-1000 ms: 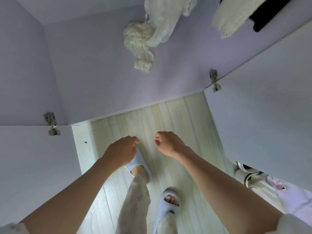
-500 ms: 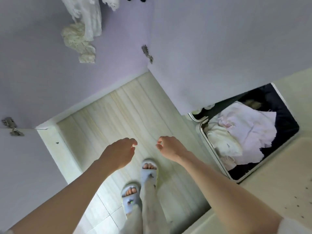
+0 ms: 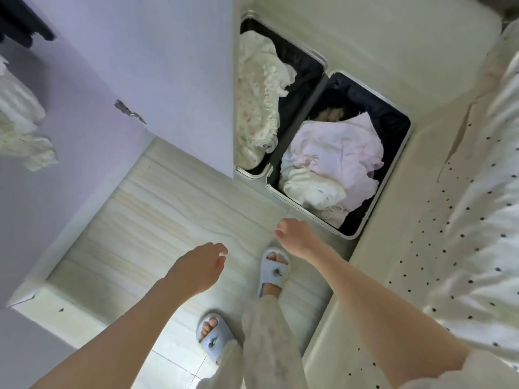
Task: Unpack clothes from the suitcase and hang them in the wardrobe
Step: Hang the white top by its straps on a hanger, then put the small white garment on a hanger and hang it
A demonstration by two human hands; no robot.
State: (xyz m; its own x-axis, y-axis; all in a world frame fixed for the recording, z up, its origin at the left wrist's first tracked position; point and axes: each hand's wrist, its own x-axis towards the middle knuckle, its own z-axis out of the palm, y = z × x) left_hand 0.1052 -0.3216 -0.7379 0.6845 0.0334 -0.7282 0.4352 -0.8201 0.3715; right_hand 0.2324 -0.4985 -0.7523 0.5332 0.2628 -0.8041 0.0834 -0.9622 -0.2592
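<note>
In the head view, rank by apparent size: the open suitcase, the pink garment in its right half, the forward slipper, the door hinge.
Largest to smallest as they look:
1. open suitcase
2. pink garment
3. forward slipper, though it lies nearer the camera, so its rank is less sure
4. door hinge

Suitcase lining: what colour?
Black, or very dark navy, seen around the clothes in both halves of the suitcase; the head view shows it.

Pale blue slide sandals [image 3: 273,272] stand on the light wood-grain floor [image 3: 157,220], a white black-dotted bedsheet [image 3: 460,248] spreading alongside.
</note>
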